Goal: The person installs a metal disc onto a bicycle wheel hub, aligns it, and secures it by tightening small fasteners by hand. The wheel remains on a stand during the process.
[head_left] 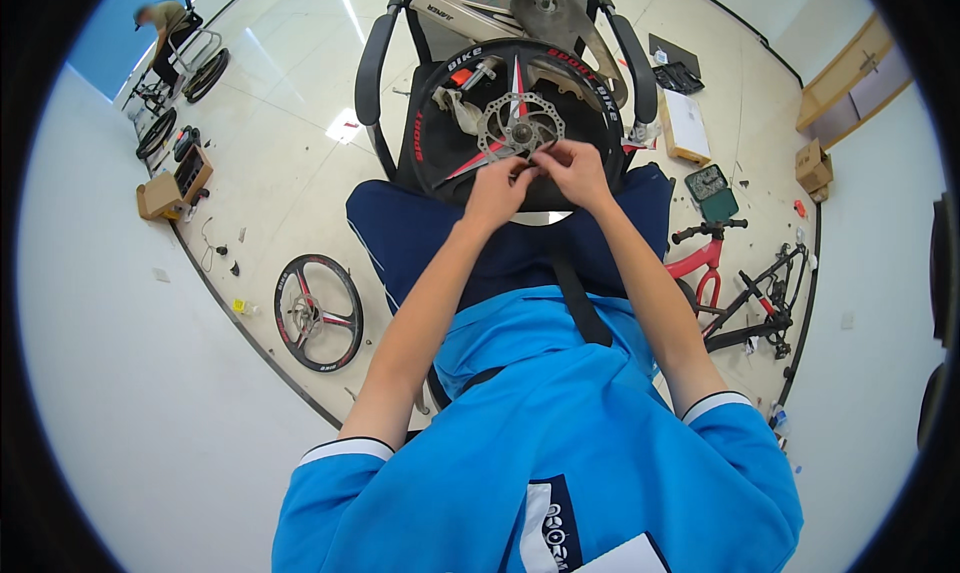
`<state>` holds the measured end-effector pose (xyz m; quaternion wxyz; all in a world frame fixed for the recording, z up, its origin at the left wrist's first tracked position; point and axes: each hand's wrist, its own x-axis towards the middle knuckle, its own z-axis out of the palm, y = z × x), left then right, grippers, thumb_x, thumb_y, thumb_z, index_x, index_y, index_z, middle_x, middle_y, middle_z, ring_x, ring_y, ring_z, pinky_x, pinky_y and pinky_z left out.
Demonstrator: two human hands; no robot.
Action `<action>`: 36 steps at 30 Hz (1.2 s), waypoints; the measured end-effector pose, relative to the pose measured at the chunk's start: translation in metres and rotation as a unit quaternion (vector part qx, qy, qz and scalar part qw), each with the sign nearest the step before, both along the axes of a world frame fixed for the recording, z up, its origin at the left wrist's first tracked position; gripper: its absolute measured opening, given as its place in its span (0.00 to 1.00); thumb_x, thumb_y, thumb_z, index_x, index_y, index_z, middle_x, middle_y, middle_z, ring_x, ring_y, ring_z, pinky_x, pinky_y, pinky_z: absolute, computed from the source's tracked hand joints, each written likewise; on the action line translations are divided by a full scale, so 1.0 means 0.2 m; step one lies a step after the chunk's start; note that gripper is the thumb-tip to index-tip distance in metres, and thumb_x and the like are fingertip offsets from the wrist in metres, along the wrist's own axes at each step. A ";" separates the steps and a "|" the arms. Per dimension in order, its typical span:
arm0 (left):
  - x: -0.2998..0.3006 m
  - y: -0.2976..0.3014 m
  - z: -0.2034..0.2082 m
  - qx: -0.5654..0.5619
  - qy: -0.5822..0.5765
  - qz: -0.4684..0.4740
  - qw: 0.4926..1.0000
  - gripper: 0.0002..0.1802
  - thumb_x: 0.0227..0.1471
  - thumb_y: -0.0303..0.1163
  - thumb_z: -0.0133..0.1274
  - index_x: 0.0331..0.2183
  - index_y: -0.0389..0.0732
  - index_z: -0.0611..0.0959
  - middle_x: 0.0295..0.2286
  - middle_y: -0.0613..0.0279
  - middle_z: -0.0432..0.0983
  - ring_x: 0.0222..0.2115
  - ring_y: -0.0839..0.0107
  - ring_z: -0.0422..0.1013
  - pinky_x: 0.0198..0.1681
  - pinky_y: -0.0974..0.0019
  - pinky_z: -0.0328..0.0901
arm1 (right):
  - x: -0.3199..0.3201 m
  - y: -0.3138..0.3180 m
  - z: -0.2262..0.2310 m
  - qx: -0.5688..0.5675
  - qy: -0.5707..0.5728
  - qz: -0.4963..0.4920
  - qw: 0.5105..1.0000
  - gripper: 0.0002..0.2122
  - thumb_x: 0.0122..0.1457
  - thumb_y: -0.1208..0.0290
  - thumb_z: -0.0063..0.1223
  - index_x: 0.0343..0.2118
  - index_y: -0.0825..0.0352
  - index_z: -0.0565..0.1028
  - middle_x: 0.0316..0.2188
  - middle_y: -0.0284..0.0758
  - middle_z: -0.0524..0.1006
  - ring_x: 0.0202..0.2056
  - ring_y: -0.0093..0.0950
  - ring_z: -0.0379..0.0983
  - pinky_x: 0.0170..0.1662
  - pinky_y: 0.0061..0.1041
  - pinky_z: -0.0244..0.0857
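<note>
The person's left hand (497,188) and right hand (575,171) meet in the upper middle of the frame, fingers bent and fingertips drawn together at the lower edge of a silver brake disc (545,131). Whether either hand is grasping something small there I cannot tell, because the fingers hide it. The disc sits around the hub of a black wheel (518,85) with red and white spokes, which lies face up over the seat of a black office chair (636,78), in the upper middle of the frame. Behind the wheel, toward the chair's back, rest a beige bike frame (462,15) and a broad grey part (567,23). A second wheel (308,316), also fitted with a disc, lies on the pale tiled floor at the left of the frame. On the right side stands a red bike frame (708,263), with a black bike frame (770,318) just beside it. Above these are an opened green case (712,195) and a flat box with a white top (683,126), while brown cartons (813,168) stand by the wall farther right. Another open carton (160,195) is at the left. In the upper left another person (168,28) bends beside wheeled equipment.
</note>
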<state>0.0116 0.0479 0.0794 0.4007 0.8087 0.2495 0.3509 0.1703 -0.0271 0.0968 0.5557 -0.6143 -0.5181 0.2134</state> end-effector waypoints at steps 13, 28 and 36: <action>0.13 0.19 -0.05 0.037 0.041 0.035 0.998 0.11 0.45 0.27 0.61 0.34 0.33 0.83 0.28 0.48 0.79 0.31 0.52 0.76 0.38 0.56 0.69 | 0.03 0.11 0.08 0.028 -0.074 -0.075 0.994 0.06 0.55 0.75 0.60 0.31 0.72 0.80 0.22 0.40 0.80 0.24 0.26 0.78 0.29 0.24 0.69; 0.17 0.14 -0.06 0.100 -0.013 0.083 0.991 0.07 0.47 0.26 0.56 0.31 0.39 0.85 0.30 0.51 0.78 0.32 0.50 0.75 0.37 0.54 0.69 | -0.07 0.08 0.06 0.086 -0.295 -0.077 0.949 0.09 0.54 0.73 0.58 0.26 0.71 0.70 0.25 0.44 0.74 0.28 0.45 0.72 0.31 0.38 0.65; 0.18 0.12 -0.08 0.110 -0.056 0.081 0.989 0.07 0.48 0.23 0.54 0.32 0.37 0.83 0.30 0.50 0.78 0.33 0.49 0.75 0.37 0.54 0.69 | -0.08 0.05 0.14 0.024 -0.219 -0.044 0.974 0.07 0.53 0.76 0.58 0.32 0.71 0.73 0.25 0.43 0.75 0.29 0.43 0.74 0.33 0.32 0.68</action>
